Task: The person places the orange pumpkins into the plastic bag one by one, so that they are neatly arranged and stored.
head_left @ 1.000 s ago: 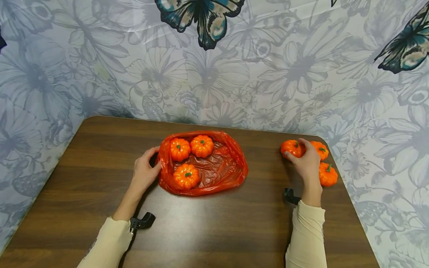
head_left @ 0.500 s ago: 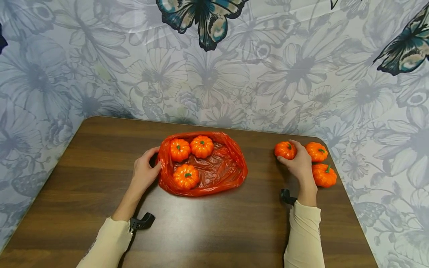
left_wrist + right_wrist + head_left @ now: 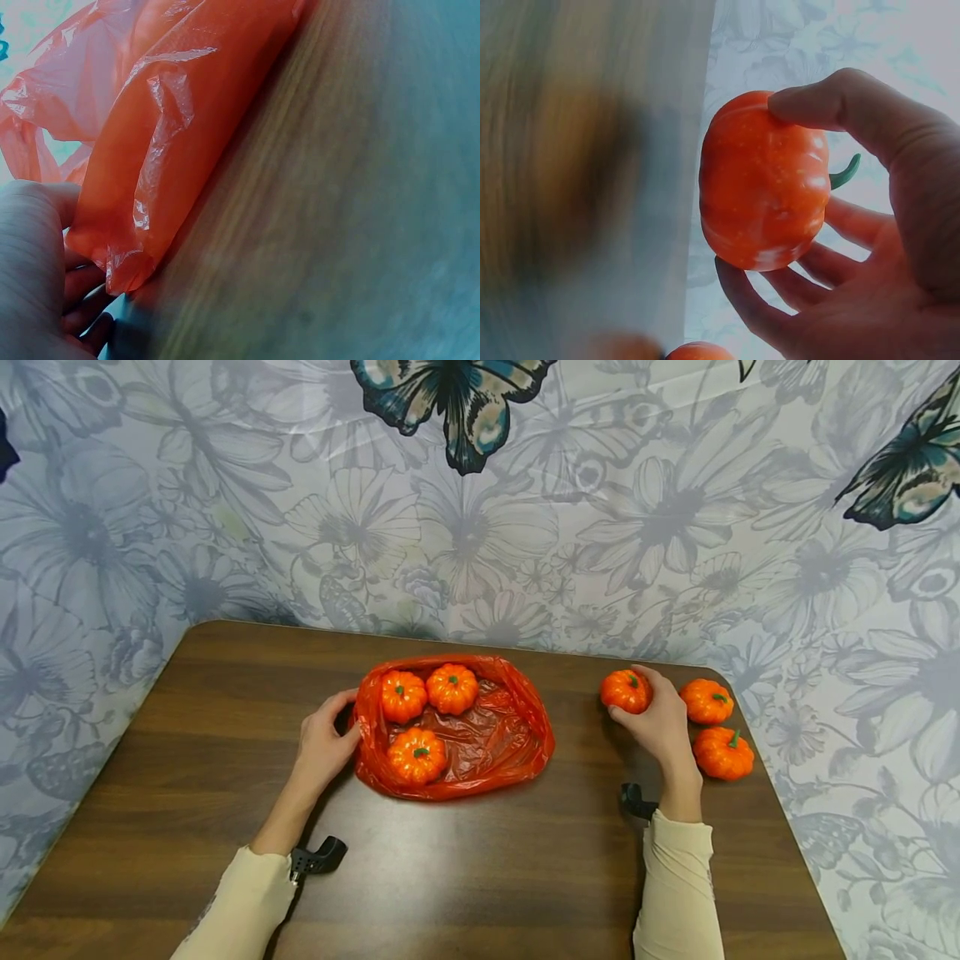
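Note:
A red plastic bag stands with its mouth spread wide near the middle of the table. Inside it lie three small orange pumpkins, one at the back left, one at the back and one in front. My left hand pinches the bag's left rim; in the left wrist view the thumb lies over the film and the fingers sit behind it. Right of the bag, my right hand holds another pumpkin between thumb and fingers, its green stem toward the palm in the right wrist view.
Two more pumpkins, one behind and one nearer, rest by the right edge of the brown wooden table. A wall covering with flowers and butterflies rises behind the table. Each wrist wears a black camera mount.
My right hand has moved left with its pumpkin, away from the two at the table's right edge. The left hand and the bag stay where they were.

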`<act>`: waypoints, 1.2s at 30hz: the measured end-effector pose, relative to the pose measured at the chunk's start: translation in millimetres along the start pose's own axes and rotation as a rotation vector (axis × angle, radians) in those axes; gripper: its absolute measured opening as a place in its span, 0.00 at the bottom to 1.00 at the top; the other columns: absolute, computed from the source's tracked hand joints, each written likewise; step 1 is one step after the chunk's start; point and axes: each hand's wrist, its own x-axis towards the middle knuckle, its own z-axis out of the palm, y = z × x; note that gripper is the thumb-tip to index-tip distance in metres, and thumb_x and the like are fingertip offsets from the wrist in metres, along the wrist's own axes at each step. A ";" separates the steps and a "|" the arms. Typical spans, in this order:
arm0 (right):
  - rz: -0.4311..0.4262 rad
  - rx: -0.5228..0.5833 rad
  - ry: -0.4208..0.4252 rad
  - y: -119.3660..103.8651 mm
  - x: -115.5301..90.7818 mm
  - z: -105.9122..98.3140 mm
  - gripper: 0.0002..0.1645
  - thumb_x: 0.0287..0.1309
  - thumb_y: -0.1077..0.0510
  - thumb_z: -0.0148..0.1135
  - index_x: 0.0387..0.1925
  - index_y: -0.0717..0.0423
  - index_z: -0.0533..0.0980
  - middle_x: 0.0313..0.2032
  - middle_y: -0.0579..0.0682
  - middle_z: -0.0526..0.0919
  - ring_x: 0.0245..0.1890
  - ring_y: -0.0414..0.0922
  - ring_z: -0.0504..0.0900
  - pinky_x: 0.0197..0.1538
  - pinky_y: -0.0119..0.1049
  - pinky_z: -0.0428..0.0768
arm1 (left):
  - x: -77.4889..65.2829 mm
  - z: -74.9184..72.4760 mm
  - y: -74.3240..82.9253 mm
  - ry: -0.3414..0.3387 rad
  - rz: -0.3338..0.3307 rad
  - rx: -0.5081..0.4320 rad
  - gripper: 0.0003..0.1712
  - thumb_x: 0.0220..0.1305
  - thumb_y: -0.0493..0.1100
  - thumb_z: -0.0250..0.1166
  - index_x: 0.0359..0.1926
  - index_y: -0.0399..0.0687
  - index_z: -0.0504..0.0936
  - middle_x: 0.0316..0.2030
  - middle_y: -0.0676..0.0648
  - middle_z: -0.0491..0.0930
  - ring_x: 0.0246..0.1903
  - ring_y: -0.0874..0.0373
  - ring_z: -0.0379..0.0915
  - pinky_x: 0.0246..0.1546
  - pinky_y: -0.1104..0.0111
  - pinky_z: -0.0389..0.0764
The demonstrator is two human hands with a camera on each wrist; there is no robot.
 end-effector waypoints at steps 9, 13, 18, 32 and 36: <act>-0.101 0.050 -0.063 10.1 8.8 6.3 0.50 0.52 0.49 0.81 0.74 0.55 0.70 0.67 0.66 0.77 0.60 0.66 0.77 0.63 0.65 0.74 | 0.3 -0.4 -0.2 -0.003 0.008 0.007 0.21 0.64 0.34 0.70 0.58 0.38 0.83 0.57 0.35 0.84 0.61 0.38 0.79 0.67 0.45 0.72; -0.091 0.101 -0.114 -7.6 6.2 9.8 0.47 0.54 0.53 0.79 0.74 0.51 0.70 0.66 0.61 0.78 0.58 0.60 0.80 0.61 0.59 0.79 | 0.5 -0.5 0.0 0.001 0.008 0.002 0.22 0.63 0.34 0.69 0.59 0.38 0.83 0.57 0.34 0.84 0.61 0.37 0.79 0.66 0.45 0.72; -0.132 0.130 -0.158 -29.2 1.8 16.6 0.46 0.55 0.56 0.79 0.74 0.52 0.70 0.67 0.58 0.78 0.58 0.57 0.81 0.60 0.57 0.80 | 0.1 -0.1 0.0 0.006 0.004 -0.003 0.22 0.63 0.32 0.69 0.58 0.38 0.83 0.56 0.34 0.84 0.60 0.36 0.79 0.66 0.46 0.72; -0.286 0.216 -0.198 -56.1 -6.3 26.5 0.47 0.52 0.60 0.81 0.73 0.53 0.71 0.68 0.54 0.79 0.61 0.54 0.82 0.62 0.57 0.81 | 0.8 2.3 -1.2 0.010 0.006 0.013 0.22 0.63 0.33 0.69 0.59 0.39 0.84 0.57 0.35 0.85 0.60 0.38 0.80 0.64 0.48 0.73; -0.301 0.224 -0.218 -64.9 -8.4 34.2 0.46 0.53 0.59 0.81 0.73 0.51 0.71 0.66 0.52 0.80 0.59 0.54 0.83 0.60 0.55 0.83 | 0.0 2.1 -1.0 0.005 -0.008 0.012 0.22 0.64 0.34 0.68 0.59 0.40 0.84 0.58 0.36 0.85 0.62 0.39 0.79 0.66 0.48 0.73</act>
